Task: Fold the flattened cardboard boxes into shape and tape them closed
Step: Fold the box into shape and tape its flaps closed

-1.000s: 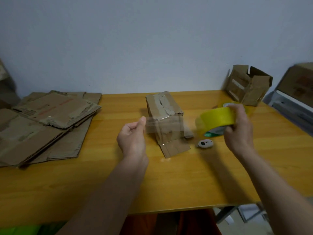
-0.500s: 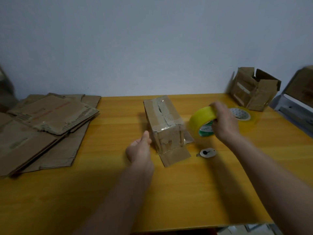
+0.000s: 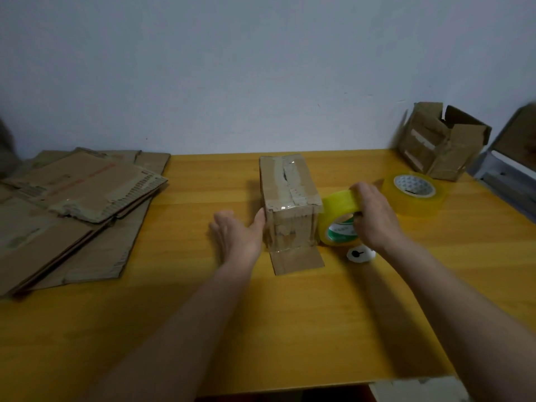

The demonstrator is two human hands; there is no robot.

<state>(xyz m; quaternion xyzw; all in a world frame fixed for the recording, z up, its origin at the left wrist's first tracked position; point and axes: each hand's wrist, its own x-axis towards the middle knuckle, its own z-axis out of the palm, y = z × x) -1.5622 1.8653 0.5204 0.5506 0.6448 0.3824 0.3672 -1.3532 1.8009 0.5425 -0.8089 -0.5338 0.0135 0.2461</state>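
Head view, nearest first: between the hands one box (image 3: 288, 204) stands formed on the tabletop (image 3: 261, 329), its top seam taped, one flap lying flat toward the person. Left hand (image 3: 237, 237) lies open-palmed against the box's left side; right hand (image 3: 372, 216) grips a yellow tape roll (image 3: 338, 221) at its right. Left of the left hand, flattened boxes (image 3: 81, 204) wait unfolded. Beyond the right hand sit a second roll (image 3: 414, 192) and an untaped box (image 3: 441, 140). Tape on the near face is hard to read.

Folded box (image 3: 288, 203) is sitting mid-table (image 3: 290, 329), flat cardboard stack (image 3: 78, 204) lying well left. Left hand (image 3: 239, 236) is touching its left side; right hand (image 3: 374, 217) is holding tape roll (image 3: 338, 220) against its right. Second roll (image 3: 414, 192) and open box (image 3: 441, 140) are sitting behind, far right.
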